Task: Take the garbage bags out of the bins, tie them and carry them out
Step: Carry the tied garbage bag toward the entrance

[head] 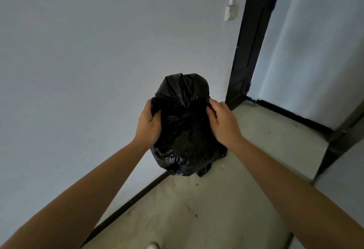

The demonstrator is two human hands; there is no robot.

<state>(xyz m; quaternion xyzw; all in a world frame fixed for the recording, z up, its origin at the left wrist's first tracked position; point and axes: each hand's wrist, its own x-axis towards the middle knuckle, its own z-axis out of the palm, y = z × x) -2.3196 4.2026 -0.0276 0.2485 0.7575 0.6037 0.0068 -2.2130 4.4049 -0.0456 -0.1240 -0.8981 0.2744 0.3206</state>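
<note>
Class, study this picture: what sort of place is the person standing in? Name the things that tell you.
Probably a bare indoor corridor or room corner beside a doorway: plain pale wall with black skirting, a black door frame, and a dusty concrete-looking floor.

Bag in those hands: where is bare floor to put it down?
The floor is bare right below the bag, from the baseboard on the left across to the right. More bare floor runs back to the door frame. Nothing crowds it, only small specks.
</note>
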